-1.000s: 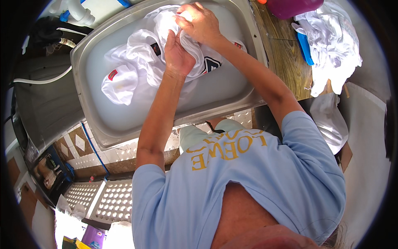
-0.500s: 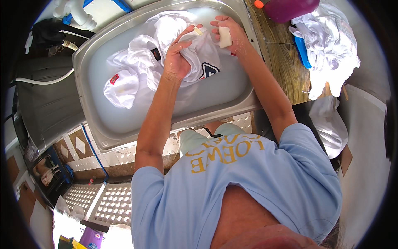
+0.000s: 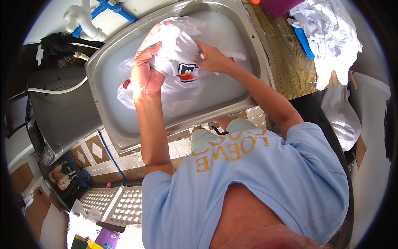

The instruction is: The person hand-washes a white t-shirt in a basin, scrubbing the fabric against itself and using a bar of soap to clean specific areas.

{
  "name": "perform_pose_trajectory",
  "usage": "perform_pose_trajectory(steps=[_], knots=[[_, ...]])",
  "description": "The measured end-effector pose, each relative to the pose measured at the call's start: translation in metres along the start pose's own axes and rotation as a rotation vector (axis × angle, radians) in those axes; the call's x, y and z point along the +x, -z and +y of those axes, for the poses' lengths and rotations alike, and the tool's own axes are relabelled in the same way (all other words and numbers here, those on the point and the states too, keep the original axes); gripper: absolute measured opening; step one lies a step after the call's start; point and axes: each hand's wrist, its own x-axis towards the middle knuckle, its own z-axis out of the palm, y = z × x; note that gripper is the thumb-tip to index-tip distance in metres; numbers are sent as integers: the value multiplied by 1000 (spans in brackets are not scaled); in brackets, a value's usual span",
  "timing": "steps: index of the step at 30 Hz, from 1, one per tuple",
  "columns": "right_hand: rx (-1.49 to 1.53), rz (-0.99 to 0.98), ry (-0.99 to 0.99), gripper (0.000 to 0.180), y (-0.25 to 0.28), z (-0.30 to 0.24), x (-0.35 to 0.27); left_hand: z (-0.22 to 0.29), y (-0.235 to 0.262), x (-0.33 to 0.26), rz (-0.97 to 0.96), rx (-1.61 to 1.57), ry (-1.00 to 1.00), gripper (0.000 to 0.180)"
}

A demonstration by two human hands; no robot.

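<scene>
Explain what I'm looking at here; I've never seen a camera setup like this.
There is no machine, just a person's bare hands. The view comes from a wide fisheye camera worn on the head, looking down, so straight edges bend. The person's light blue shirt fills the bottom.

Ahead is a metal basin of cloudy water. The left hand holds a bunched white garment; the right hand is against it, its grip partly hidden. To the right, more white cloth is heaped by a wood-patterned counter.
</scene>
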Motion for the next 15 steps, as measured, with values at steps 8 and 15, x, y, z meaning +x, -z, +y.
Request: perform_pose_trajectory(steps=[8,15], knots=[[989,-227,101,13,-34,-123,31,135,-14,-33,-348,-241,-69,52],[921,-297,-58,40,-69,-139,68,164,20,-27,-255,108,-242,51]])
